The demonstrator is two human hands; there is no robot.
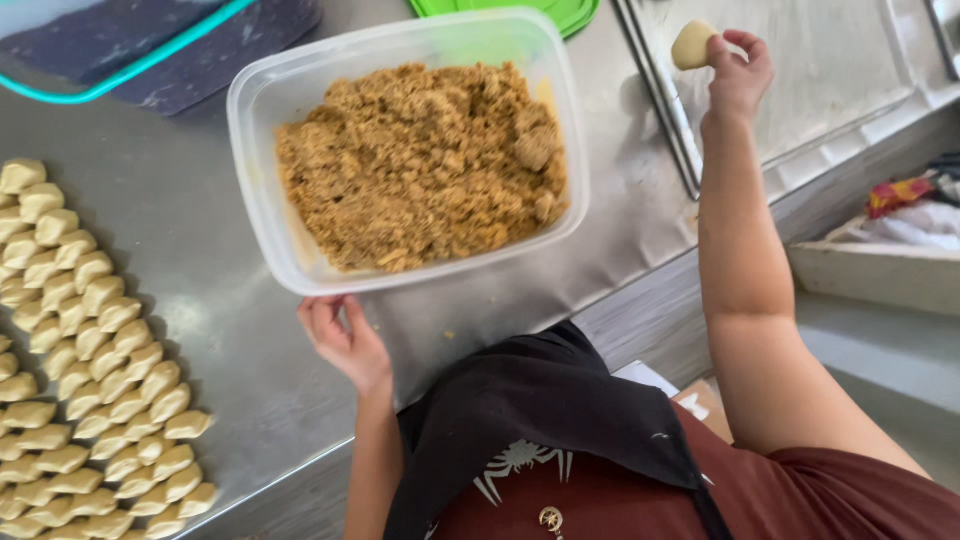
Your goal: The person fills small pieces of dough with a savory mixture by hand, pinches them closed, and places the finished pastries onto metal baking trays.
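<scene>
Dough ball (692, 45), pale and round, is pinched in the fingertips of the right hand (738, 75), raised over a metal tray (850, 70) at the far right of the steel counter (200, 290). The right arm stretches forward from the body, wrist bent down. Mid-counter stands a clear tub (260, 190) of brown crumbly filling (420, 165); rows of shaped dough pieces (90, 370) lie to the left. A green lid (560, 12) and a teal-rimmed container (120, 70) sit at the far edge. The left hand (345, 345) rests, fingers loosely curled and empty, against the tub's near rim.
</scene>
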